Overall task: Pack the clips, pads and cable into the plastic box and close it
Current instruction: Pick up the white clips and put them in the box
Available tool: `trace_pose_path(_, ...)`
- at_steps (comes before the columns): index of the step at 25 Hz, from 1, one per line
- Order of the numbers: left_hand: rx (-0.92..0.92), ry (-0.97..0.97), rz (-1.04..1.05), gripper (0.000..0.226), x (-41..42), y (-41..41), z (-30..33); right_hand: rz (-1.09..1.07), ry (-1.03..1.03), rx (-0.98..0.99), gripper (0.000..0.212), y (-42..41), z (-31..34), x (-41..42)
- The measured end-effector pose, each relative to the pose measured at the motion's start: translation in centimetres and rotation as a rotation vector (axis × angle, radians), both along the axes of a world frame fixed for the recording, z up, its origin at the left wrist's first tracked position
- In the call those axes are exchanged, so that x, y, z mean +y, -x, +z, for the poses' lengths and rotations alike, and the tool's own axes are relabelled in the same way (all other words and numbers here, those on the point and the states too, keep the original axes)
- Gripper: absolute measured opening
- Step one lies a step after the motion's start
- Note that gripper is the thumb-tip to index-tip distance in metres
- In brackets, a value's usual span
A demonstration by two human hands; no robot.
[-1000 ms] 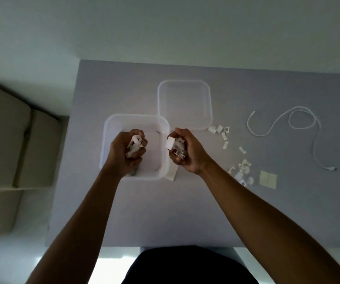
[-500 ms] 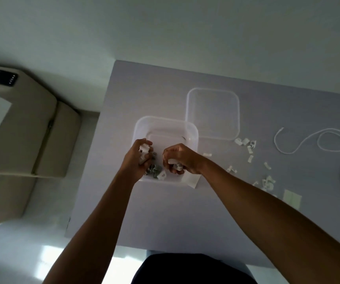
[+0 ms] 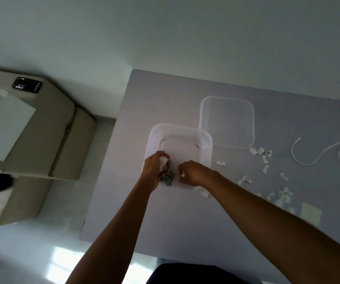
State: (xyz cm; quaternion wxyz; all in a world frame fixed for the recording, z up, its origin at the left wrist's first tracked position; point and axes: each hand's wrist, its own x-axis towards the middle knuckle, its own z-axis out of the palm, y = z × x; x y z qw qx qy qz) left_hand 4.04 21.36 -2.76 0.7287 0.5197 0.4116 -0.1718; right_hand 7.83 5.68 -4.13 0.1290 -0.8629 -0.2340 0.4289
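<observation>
A clear plastic box (image 3: 185, 132) stands open on the grey table (image 3: 165, 218). Both my hands are inside its near half. My left hand (image 3: 154, 167) is closed around a bunch of white clips, and a few clips (image 3: 168, 178) lie in the box just under it. My right hand (image 3: 191, 173) is curled, with a bit of white showing at its fingertips. The box's clear lid (image 3: 227, 121) lies flat behind the box to the right. More loose white clips (image 3: 264, 158) are scattered right of the box. A pale pad (image 3: 310, 215) and a white cable (image 3: 316, 154) lie further right.
A beige sofa (image 3: 42, 140) stands left of the table with a dark phone (image 3: 27, 85) and a white sheet on it. A small white piece (image 3: 205, 193) sticks out from under the box's near right corner. The table's left edge is close to the box.
My hands have sunk lower into the box and clips have dropped from them onto its floor. My head has turned left, so the table shifted right in view.
</observation>
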Motion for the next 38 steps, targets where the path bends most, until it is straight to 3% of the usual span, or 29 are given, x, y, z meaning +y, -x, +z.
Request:
trace_pose_path(6,0.007,-0.153,-0.091,0.023,-0.9,-0.2,-0.3,0.050,0.019,-0.047,0.028,0.5,0.6,-0.9)
trace_pose_path(9,0.017,-0.209,-0.118,0.022,-1.5,-0.5,-0.6,-0.014,-0.004,-0.047,0.037,0.8,1.1,-1.7)
trace_pose_path(13,0.009,-0.227,-0.195,0.025,-2.7,-0.7,-1.1,-0.188,-0.149,-0.167,0.030,1.5,2.6,-3.2)
trace_pose_path(17,-0.028,-0.396,-0.472,0.024,-4.4,-0.8,-1.1,-0.536,-0.356,-0.392,0.027,1.8,4.5,-5.2)
trace_pose_path(20,-0.101,-0.555,-0.766,0.023,-5.3,-0.3,-1.1,-0.669,-0.392,-0.415,0.025,2.6,4.6,-6.1)
trace_pose_path(22,-0.127,-0.625,-0.851,0.022,-5.6,0.3,-0.7,-0.686,-0.401,-0.390,0.024,3.3,4.2,-6.5)
trace_pose_path(26,-0.153,-0.674,-0.893,0.024,-5.9,0.9,-0.1,-0.703,-0.433,-0.380,0.020,3.7,3.9,-6.8)
trace_pose_path(35,-0.208,-1.004,-0.967,0.026,-6.5,1.7,1.8,-0.822,-0.528,-0.327,0.015,4.7,4.4,-8.4)
trace_pose_path(38,-0.314,-0.985,-0.798,0.020,-8.2,2.0,3.2,-0.901,-0.555,-0.334,0.010,5.2,4.6,-10.1)
